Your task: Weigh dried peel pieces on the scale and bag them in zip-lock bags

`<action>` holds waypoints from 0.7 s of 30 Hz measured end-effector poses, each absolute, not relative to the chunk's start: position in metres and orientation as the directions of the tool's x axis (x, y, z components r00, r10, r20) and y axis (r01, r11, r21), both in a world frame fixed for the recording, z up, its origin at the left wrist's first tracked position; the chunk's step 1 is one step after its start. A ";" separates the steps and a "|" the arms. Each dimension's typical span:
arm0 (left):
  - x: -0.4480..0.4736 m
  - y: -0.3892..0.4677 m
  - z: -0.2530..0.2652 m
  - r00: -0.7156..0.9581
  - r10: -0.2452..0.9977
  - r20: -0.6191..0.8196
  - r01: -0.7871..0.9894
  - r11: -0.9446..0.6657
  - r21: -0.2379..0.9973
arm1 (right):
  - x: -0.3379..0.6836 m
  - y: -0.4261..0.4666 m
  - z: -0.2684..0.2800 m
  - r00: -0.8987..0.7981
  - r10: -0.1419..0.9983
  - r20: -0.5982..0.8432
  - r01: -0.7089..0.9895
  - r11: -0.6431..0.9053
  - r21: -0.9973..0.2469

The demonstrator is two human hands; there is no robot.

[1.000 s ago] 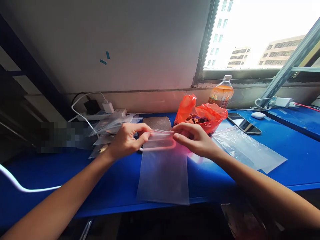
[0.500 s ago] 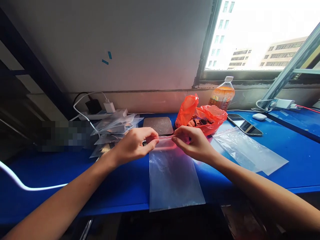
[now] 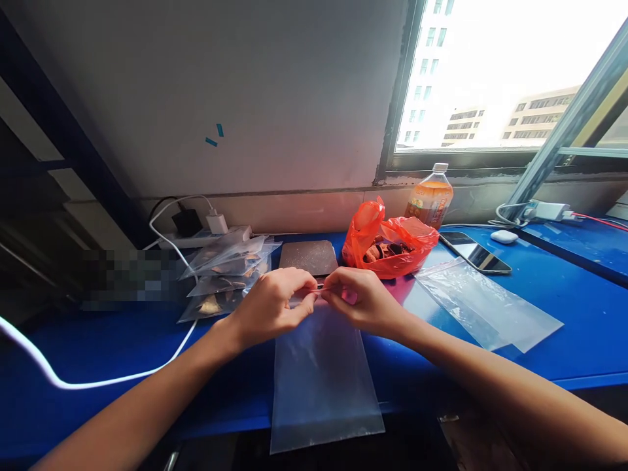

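Note:
A clear zip-lock bag point(image 3: 324, 386) hangs from both hands over the front of the blue table, its lower end past the edge. My left hand point(image 3: 279, 301) pinches the bag's top edge between thumb and fingers. Close beside it, my right hand point(image 3: 360, 297) pinches the same edge, the fingertips of both hands nearly meeting. The bag looks flat, with nothing seen in it. Behind the hands lies a dark square plate point(image 3: 309, 257). A red plastic bag point(image 3: 402, 261), open at the top, holds brown dried pieces just beyond my right hand.
Filled clear bags point(image 3: 220, 281) are stacked at left, by a power strip with chargers point(image 3: 216, 224) and a white cable point(image 3: 112, 381). At right lie flat zip-lock bags point(image 3: 495, 307), a phone point(image 3: 475, 252) and a white earbud case point(image 3: 504, 237). A drink bottle point(image 3: 432, 196) stands behind.
My hands have come closer together along the bag's top edge, and the bag's lower end has shifted left and down in view. The whole view has tilted slightly upward.

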State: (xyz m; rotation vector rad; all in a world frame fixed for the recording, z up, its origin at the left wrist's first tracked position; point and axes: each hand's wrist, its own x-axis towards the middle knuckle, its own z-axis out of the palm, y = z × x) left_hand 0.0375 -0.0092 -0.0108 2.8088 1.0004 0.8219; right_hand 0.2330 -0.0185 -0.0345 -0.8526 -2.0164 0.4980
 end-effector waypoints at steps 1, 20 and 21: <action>0.037 -0.009 -0.010 0.654 0.594 0.468 0.570 -0.794 0.211 | 0.233 -0.019 -0.035 -0.390 0.730 0.562 0.384 0.683 -0.621; -0.018 0.024 0.033 0.288 0.796 0.532 0.701 -0.554 0.449 | 0.287 -0.043 0.008 -0.178 0.745 0.643 0.304 0.663 -0.684; -0.033 0.033 0.034 0.193 0.781 0.595 0.772 -0.494 0.399 | 0.306 -0.050 0.014 -0.090 0.760 0.643 0.285 0.638 -0.715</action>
